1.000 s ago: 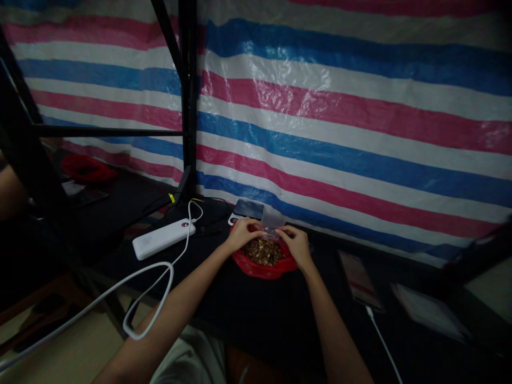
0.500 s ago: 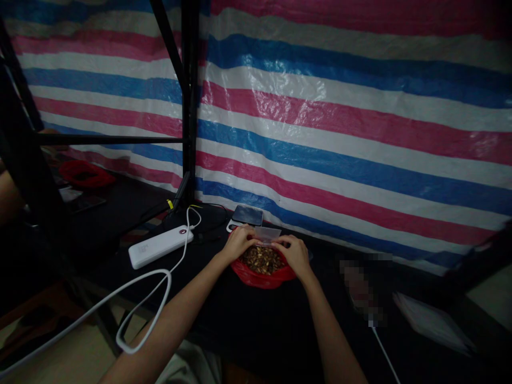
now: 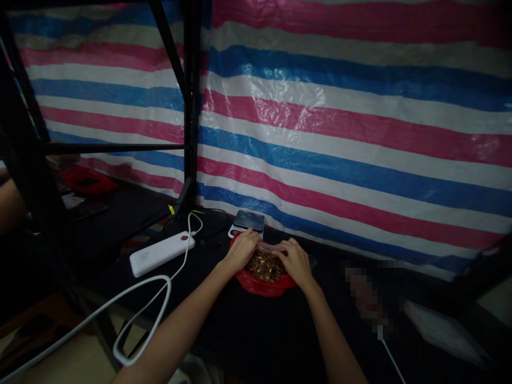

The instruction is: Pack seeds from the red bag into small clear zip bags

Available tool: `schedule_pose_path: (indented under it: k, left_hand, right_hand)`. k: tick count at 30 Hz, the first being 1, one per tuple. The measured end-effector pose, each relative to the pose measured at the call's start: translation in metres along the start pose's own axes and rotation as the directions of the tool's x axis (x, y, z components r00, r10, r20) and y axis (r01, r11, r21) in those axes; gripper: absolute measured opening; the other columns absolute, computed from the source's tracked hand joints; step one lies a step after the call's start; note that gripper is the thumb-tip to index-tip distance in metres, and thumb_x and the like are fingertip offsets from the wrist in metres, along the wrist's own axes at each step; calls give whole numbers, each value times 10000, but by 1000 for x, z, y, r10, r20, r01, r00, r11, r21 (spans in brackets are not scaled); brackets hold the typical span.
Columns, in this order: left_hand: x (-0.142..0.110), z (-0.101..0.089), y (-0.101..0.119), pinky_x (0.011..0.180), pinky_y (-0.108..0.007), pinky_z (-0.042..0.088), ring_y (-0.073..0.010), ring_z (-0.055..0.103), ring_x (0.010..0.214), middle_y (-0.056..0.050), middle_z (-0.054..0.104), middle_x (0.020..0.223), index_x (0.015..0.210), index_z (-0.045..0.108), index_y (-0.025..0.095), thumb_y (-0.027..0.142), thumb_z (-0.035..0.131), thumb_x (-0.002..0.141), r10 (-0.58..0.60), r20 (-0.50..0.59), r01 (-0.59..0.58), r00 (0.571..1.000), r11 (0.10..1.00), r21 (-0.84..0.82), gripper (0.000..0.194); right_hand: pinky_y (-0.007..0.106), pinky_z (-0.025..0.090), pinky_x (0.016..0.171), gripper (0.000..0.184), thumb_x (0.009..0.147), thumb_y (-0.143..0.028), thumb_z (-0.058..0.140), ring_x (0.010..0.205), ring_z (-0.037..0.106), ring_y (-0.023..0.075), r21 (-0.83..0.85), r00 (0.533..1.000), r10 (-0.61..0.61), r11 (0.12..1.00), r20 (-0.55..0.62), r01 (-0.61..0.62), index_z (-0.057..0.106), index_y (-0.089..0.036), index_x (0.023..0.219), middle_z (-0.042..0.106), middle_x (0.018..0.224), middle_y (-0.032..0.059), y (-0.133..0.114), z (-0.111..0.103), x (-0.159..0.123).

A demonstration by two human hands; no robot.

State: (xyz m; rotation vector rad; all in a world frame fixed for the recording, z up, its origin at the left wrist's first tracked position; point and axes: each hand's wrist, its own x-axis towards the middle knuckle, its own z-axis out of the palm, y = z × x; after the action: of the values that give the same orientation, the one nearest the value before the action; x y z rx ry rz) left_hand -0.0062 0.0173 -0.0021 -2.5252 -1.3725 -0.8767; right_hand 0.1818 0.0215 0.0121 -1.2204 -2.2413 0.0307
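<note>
A red plastic bag (image 3: 266,288) with its mouth spread wide sits on the black table, full of brown seeds or nut-like pieces (image 3: 264,266). Over its far side, a small clear plastic bag (image 3: 272,247) is stretched between my two hands. My left hand (image 3: 243,249) pinches the left end. The right end is pinched by my right hand (image 3: 294,261), with the thumb and fingers closed. The plastic now looks like a narrow strip, seen nearly edge-on. Whether anything is inside it I cannot tell.
A small scale (image 3: 248,221) with a dark top stands just behind. To the left lies a white power bank (image 3: 162,254) with a looping white cable (image 3: 168,298). Flat clear plastic (image 3: 444,330) and a blurred-out item (image 3: 366,296) lie right. Another person's arm (image 3: 10,205) is far left.
The clear plastic has tipped from standing upright to nearly edge-on. My fingers have closed further over its ends. The whole view has shifted slightly.
</note>
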Motion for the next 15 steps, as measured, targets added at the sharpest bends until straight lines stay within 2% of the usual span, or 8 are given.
schedule_pose_path:
  k: [8,15]
  left_hand:
    - [1,1,6,728,-312,357,-196,437,840,-52,544,856,846,536,148,181,392,862,-14,1,14,1000,997,80,149]
    - [0,-3,9,782,-312,380,-183,442,844,-50,543,852,869,540,150,202,373,874,25,-13,-25,1000,998,-60,175]
  right_hand:
    - [265,361,666,123,773,-195,539,835,513,183,-52,1000,-4,999,-11,3,642,-260,792,606,774,8,1,8,2]
    - [283,372,716,108,785,-193,508,854,501,186,-42,999,-21,999,-50,19,602,-246,788,597,816,7,3,7,0]
